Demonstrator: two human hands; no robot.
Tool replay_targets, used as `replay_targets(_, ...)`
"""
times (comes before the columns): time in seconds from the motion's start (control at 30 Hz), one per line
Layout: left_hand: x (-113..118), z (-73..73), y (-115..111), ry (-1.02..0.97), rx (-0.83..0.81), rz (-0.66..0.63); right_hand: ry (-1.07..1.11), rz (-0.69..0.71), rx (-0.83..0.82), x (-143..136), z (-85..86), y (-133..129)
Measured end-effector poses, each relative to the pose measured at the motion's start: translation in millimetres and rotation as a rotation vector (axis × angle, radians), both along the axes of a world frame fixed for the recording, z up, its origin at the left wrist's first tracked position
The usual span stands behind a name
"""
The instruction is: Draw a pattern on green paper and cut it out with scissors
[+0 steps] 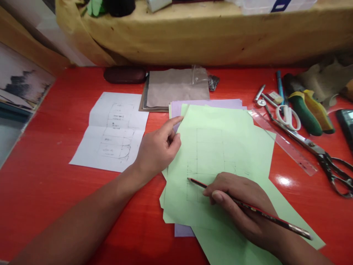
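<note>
A red and black pencil [264, 213] is held in my right hand [242, 206], its tip on the top green sheet [209, 147] near the left side of a faint line drawing. My left hand [161, 145] rests at the upper left edge of that sheet, fingers curled, the index finger pointing to its corner; whether it grips the paper edge is unclear. Left of this hand lies a creased white sheet [96, 138] with a pencilled diagram and notes. More green sheets and a purple sheet [184, 230] are stacked underneath.
Behind the sheets lie brownish-grey sheets [176, 90], a small plastic bag [200, 74] and a dark red case [125, 75]. To the right are a clear ruler [295, 152], large metal scissors [317, 149], white-handled scissors [288, 117], green-yellow pliers [306, 110] and a blue pen [280, 86].
</note>
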State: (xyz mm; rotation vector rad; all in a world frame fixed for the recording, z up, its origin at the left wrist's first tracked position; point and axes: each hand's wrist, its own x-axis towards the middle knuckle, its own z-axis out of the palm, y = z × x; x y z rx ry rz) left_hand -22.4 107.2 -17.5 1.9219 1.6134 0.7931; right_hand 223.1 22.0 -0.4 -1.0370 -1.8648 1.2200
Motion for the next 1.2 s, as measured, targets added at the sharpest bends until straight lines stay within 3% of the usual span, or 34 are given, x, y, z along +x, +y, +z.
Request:
replay_targets(0.77,-1,-1.6,0,-0.029,0.002,0.001,0.029,-0.044,0.010,0,3.5,3)
replay_targets(1.0,-2,0.7,1,-0.126,-0.107,0.090,0.056,-0.145,0.007,1,8.4,9)
replay_targets(1.2,-1,5.4,4,-0.192,-0.150,0.161,0.090,-0.303,-0.009,2,22.8,11)
